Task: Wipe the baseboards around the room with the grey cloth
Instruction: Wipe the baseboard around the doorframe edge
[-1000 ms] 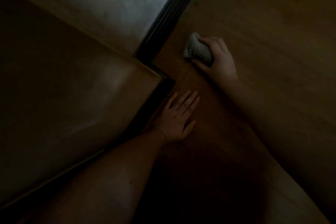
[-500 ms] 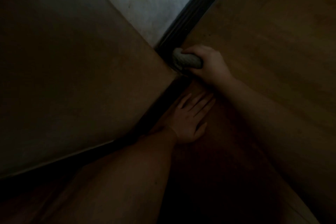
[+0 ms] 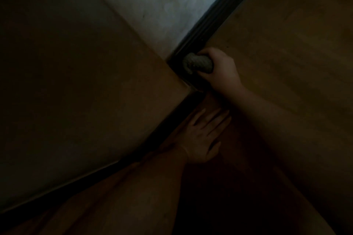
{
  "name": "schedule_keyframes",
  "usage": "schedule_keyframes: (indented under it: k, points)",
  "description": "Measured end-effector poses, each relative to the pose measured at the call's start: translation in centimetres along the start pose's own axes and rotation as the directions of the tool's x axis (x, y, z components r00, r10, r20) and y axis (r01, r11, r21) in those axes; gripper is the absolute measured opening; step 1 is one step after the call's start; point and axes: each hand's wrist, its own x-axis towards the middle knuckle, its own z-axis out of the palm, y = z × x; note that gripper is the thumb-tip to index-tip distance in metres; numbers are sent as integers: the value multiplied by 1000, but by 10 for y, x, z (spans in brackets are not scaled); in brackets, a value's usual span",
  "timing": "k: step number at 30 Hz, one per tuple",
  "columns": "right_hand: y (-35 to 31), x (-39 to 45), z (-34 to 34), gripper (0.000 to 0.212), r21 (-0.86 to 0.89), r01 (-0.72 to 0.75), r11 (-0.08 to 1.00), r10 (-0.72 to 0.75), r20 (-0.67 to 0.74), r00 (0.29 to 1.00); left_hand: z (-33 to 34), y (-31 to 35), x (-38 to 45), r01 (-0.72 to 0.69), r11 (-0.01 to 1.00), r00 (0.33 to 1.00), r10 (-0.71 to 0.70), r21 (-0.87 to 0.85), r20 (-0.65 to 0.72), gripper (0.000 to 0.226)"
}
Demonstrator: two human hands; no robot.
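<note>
Head view: a person wipes a dark baseboard [image 3: 214,25] at a wall corner in dim light.

Right hand [image 3: 222,69] has its fingers curled round a bunched grey cloth [image 3: 197,63], holding it against the lower end of the baseboard where the pale wall [image 3: 162,2] meets a brown panel [image 3: 86,82]. Left hand [image 3: 204,137] lies flat on the wooden floor [image 3: 286,44] just beside a second dark strip of baseboard, fingers straight and slightly spread, holding nothing. Both forearms are bare, and the lower part of the scene is in deep shadow.
</note>
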Motion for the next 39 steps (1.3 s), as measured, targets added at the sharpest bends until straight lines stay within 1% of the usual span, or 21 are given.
schedule_keyframes:
  k: [3, 7, 9, 11, 13, 16, 20, 21, 22, 24, 26, 29, 32, 39]
  points:
    - [3, 10, -19, 40, 6, -36, 999, 36, -28, 999, 0, 0, -2, 2, 1000, 1000, -2, 11, 9, 69]
    - [13, 28, -51, 42, -29, -80, 996, 80, -15, 997, 0, 2, -1, 18, 1000, 1000, -18, -6, 23, 71]
    - [21, 41, -66, 42, -54, -108, 993, 105, -52, 993, -1, 1, -1, 15, 1000, 999, -15, 2, 33, 72]
    - [29, 55, -82, 43, -66, -167, 984, 159, -120, 980, -2, 0, -2, 16, 1000, 999, -17, 15, 35, 72]
    - [38, 69, -95, 43, -71, -213, 974, 200, -151, 968, -1, -1, -2, 16, 1000, 999, -17, 12, 33, 73]
    - [46, 79, -105, 43, -101, -222, 970, 207, -143, 968, 0, -1, -1, 8, 1000, 1000, -8, -17, 16, 73]
    - [51, 84, -111, 42, -113, -238, 965, 222, -138, 965, 1, -1, 0, 8, 1000, 1000, -8, -15, -1, 73]
    - [54, 87, -114, 42, -84, -269, 959, 251, -183, 951, 1, -1, 0, 8, 1000, 1000, -8, -29, 1, 72]
    - [56, 92, -119, 41, -40, -317, 948, 297, -257, 920, 2, -1, 0, 10, 999, 1000, -9, -38, 3, 72]
    - [61, 102, -132, 41, 26, -422, 906, 396, -400, 827, 1, -1, -1, 11, 1000, 1000, -10, -27, 9, 73]
    - [65, 111, -145, 41, 36, -469, 882, 430, -467, 773, 1, -1, -1, 15, 1000, 1000, -14, -16, 22, 73]
    - [62, 120, -156, 39, 73, -464, 883, 430, -523, 736, -1, -1, 1, 12, 1000, 1000, -11, -7, 23, 73]
    - [60, 123, -157, 41, 47, -472, 880, 422, -534, 733, -1, 0, 1, 10, 1000, 1000, -10, 6, 21, 74]
    - [53, 130, -142, 40, 37, -526, 849, 485, -449, 751, 0, 0, 0, 7, 1000, 1000, -7, -22, -5, 73]
